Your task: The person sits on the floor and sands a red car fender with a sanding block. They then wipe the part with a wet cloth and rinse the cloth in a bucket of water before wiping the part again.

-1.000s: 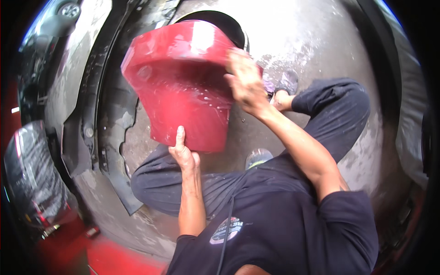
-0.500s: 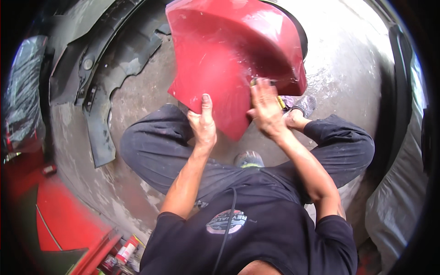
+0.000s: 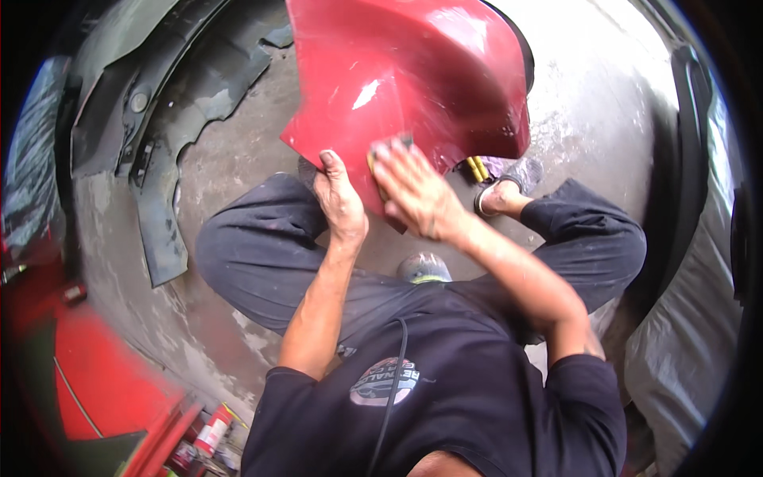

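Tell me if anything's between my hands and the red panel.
A yellow-edged pad, mostly hidden, lies under your right hand, between it and the red panel. Nothing visible separates your left hand from the panel's near edge.

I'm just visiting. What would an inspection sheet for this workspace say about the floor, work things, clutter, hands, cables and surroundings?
Surface: grey floor, patchy, with a wet-looking shine at upper right.
Job's things: curved red panel, glossy; small yellow-and-dark block, mostly hidden.
Clutter: long dark part on the floor at left; red-and-white container at lower left.
Hands: left hand grips the panel's near edge, thumb on its face; right hand lies over the block, blurred.
Cables: thin dark cord down the shirt front; purpose unclear.
Surroundings: silvery-grey sheet at right.
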{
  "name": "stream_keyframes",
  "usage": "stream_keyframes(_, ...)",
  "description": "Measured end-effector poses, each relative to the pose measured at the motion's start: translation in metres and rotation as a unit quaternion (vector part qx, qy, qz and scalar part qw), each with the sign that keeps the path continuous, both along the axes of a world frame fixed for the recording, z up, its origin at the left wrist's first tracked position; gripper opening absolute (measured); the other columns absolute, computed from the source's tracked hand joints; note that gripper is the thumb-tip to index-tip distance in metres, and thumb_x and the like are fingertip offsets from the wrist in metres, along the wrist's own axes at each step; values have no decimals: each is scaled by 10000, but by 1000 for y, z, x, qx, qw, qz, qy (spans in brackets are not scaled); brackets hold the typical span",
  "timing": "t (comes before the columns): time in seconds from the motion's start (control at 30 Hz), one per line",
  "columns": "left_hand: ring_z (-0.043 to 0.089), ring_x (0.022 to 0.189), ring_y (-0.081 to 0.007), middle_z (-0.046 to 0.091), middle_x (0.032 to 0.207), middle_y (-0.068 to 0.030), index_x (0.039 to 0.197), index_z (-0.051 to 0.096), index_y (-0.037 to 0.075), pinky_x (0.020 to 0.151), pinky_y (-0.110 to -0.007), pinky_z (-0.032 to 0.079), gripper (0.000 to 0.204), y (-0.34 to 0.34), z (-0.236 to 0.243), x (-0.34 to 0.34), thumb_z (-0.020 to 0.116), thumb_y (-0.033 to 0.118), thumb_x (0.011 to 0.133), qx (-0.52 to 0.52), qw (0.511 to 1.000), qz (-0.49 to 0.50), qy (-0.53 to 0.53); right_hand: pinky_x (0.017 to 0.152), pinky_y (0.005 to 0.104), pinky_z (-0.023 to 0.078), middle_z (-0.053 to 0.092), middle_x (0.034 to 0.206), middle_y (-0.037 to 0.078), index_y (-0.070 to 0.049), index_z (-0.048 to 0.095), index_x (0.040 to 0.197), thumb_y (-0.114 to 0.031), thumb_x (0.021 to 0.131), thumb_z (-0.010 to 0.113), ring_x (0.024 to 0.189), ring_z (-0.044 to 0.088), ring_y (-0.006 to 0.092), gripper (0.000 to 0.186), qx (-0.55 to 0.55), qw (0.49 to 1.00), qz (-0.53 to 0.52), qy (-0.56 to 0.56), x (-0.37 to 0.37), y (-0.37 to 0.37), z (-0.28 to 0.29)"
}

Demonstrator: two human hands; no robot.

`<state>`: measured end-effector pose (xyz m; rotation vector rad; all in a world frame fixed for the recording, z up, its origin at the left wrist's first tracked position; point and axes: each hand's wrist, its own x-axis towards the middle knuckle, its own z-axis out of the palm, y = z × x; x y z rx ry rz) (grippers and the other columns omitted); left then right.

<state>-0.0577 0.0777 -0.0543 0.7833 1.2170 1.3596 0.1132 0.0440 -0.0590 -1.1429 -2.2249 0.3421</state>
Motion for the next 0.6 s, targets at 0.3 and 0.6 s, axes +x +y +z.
stream_keyframes(0.3,540,1346,-283,552,1475,-143,1506,432,-14,1153,-450,424,679,7,40,0,452,526,1094,-46,977,-83,-189,1256,532,257,372,1619,257,62,424,1522,-195,983,612,1539,313,406,625,-51,996,-75,25,-4,-29,12)
stream_keyframes(0.6,426,1454,-336,464,1582,-126,1552,413,50,1206,-527,334,914,29,59,-35,465,754,973,-75,881,-232,-406,951,413,573,688,1216,205,38,569,1362,-366,1121,428,1104,703,321,491,-305,744,-356,475,56,-63,-13)
